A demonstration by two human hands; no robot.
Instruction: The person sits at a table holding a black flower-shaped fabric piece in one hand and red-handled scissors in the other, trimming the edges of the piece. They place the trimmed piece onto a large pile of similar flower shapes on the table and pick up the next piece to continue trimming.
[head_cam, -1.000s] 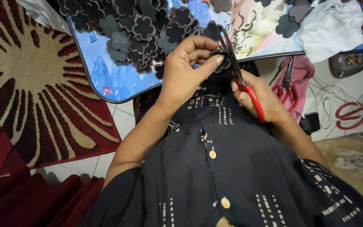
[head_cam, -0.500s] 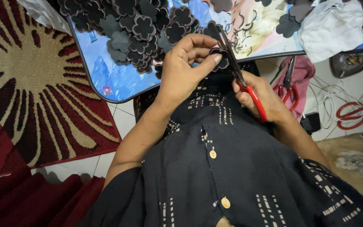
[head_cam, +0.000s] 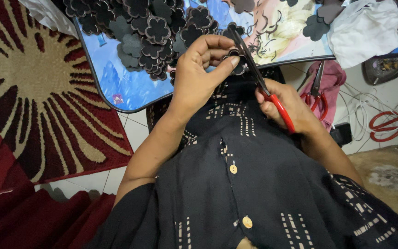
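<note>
Scissors (head_cam: 260, 82) have barely shifted since a moment ago — blades still biting the dark flower piece (head_cam: 236, 59) at upper centre. Left hand (head_cam: 198, 78) pinches it, right hand (head_cam: 287, 107) grips the red handles — trimming's mid-cut, I'd say.

Person seen from above. Shirt (head_cam: 254, 184): black, loose weave, short sleeves ending above the elbows. Button placket down the front middle; two round pale yellow-tan buttons (head_cam: 233, 168) show, one below the other. Pattern: short white dashes in small stacked rows, clustered near the collar, on the chest, along the lower front and on the right sleeve. Forearms bare. Left hand (head_cam: 199, 78) and right hand (head_cam: 286, 110): bare, no rings, no watch, no gloves visible. Nails short, unpainted.
</note>
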